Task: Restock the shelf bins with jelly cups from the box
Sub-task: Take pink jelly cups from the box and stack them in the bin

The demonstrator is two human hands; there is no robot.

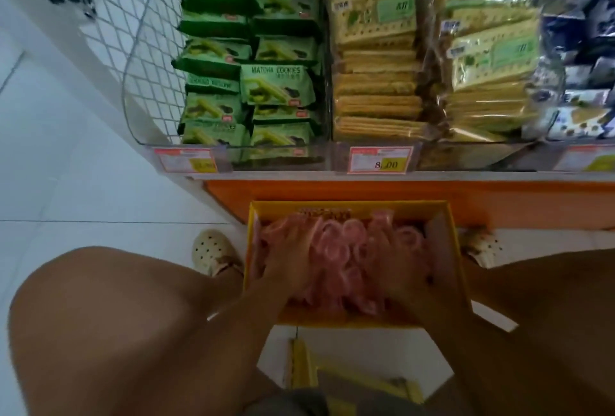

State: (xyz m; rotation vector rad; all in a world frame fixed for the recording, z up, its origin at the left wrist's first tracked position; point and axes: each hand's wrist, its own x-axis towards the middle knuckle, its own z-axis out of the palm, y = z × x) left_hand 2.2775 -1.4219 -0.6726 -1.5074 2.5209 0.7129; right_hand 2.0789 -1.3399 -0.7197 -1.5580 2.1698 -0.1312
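Observation:
A yellow box (452,239) sits on the floor between my knees, filled with several pink jelly cups (346,249). My left hand (289,259) lies on the left part of the pile, fingers spread over the cups. My right hand (402,269) is pressed into the right part of the pile, fingers curled among cups. The picture is blurred, so I cannot tell whether either hand grips a cup. Above the box stands a shelf with clear bins (329,156).
The bins hold green matcha cookie packs (276,82), yellow wafer packs (376,82) and dark blue packs (585,59). Price tags (379,160) line the shelf front above an orange base (499,202). A wire basket (139,49) hangs at left. Another yellow box piece (306,369) lies near me.

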